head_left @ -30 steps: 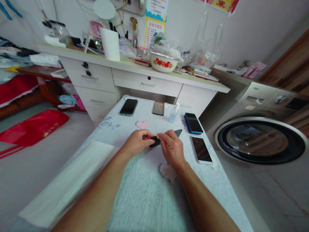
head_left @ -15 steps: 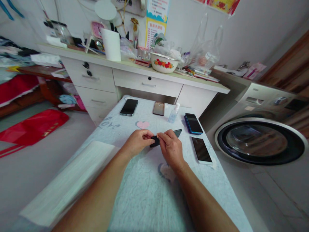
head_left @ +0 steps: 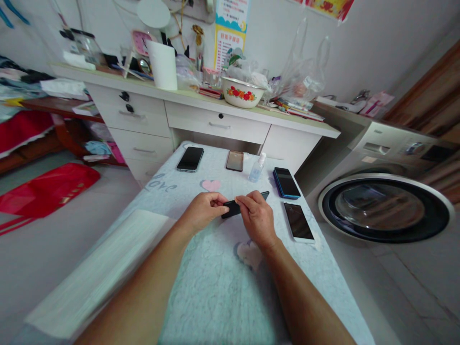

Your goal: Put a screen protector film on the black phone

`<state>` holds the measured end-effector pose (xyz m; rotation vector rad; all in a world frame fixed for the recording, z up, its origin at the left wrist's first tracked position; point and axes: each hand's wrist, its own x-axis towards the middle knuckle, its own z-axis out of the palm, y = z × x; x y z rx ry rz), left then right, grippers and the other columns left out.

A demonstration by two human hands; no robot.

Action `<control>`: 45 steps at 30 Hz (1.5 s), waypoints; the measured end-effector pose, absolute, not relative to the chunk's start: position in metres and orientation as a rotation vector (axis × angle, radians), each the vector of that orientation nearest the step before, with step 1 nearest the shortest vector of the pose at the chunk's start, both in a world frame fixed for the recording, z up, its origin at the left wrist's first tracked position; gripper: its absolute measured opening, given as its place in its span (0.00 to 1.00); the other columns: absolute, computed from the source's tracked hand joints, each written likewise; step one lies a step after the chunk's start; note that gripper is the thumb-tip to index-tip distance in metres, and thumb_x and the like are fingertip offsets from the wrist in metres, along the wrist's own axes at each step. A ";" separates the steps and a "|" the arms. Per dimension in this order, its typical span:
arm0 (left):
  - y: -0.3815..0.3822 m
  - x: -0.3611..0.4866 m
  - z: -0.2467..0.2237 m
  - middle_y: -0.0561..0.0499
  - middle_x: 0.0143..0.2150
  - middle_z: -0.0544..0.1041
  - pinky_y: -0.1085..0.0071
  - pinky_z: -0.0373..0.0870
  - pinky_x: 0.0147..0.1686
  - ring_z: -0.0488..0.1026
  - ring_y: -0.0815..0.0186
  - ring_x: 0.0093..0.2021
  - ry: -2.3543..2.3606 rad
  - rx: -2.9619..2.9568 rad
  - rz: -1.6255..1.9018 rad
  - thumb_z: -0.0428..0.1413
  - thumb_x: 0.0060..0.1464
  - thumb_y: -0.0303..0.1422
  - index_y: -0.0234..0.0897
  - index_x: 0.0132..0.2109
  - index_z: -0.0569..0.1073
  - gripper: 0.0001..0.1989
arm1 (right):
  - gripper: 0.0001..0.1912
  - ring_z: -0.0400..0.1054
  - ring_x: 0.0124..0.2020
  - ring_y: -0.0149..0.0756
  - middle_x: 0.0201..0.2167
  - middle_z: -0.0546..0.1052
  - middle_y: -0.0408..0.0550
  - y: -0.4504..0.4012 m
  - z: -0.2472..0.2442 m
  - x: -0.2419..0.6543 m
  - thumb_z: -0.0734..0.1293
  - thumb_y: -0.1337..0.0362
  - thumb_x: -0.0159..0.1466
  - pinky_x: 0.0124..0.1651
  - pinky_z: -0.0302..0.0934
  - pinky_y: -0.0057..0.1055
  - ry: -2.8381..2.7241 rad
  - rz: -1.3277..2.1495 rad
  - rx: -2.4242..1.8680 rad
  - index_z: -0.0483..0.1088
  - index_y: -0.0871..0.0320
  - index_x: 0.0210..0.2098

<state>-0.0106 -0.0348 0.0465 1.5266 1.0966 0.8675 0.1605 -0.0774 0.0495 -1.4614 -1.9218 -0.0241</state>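
Observation:
A dark phone [head_left: 232, 209] is tilted just above or on the patterned tablecloth, its far right corner showing past my right hand. My left hand [head_left: 207, 209] has its left end pinched between thumb and fingers. My right hand [head_left: 258, 218] lies across the phone's middle, thumb and fingertips pressed together at its surface. Whatever those fingertips pinch is too small to make out. Beyond the hands are a clear spray bottle [head_left: 257, 168] and a brownish phone case [head_left: 235, 161].
A black phone [head_left: 190, 159] lies at the far left, a blue-edged phone [head_left: 286, 182] and a white phone [head_left: 299, 222] at the right. White folded sheet [head_left: 104, 268] lies along the left edge. Behind stands a drawered desk [head_left: 215, 125]; a washing machine [head_left: 381, 191] is right.
My right fingertips have shifted slightly right along the phone, away from my left thumb, uncovering more of its dark surface. My left hand keeps its grip. The camera view has shifted slightly.

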 end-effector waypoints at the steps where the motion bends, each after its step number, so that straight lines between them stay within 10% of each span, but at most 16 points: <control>1: -0.035 -0.011 0.047 0.56 0.23 0.72 0.74 0.61 0.27 0.66 0.72 0.25 1.101 1.530 0.868 0.60 0.40 0.32 0.35 0.32 0.76 0.08 | 0.12 0.66 0.34 0.31 0.34 0.70 0.46 -0.076 0.050 0.165 0.60 0.64 0.67 0.39 0.60 0.25 -1.909 -0.031 -1.476 0.75 0.53 0.43; 45: -0.033 -0.010 0.040 0.57 0.24 0.71 0.74 0.61 0.28 0.66 0.72 0.26 1.011 1.495 0.867 0.61 0.39 0.31 0.33 0.30 0.74 0.08 | 0.12 0.64 0.32 0.30 0.34 0.70 0.46 -0.083 0.052 0.143 0.58 0.65 0.67 0.35 0.57 0.24 -2.028 -0.005 -1.392 0.74 0.52 0.38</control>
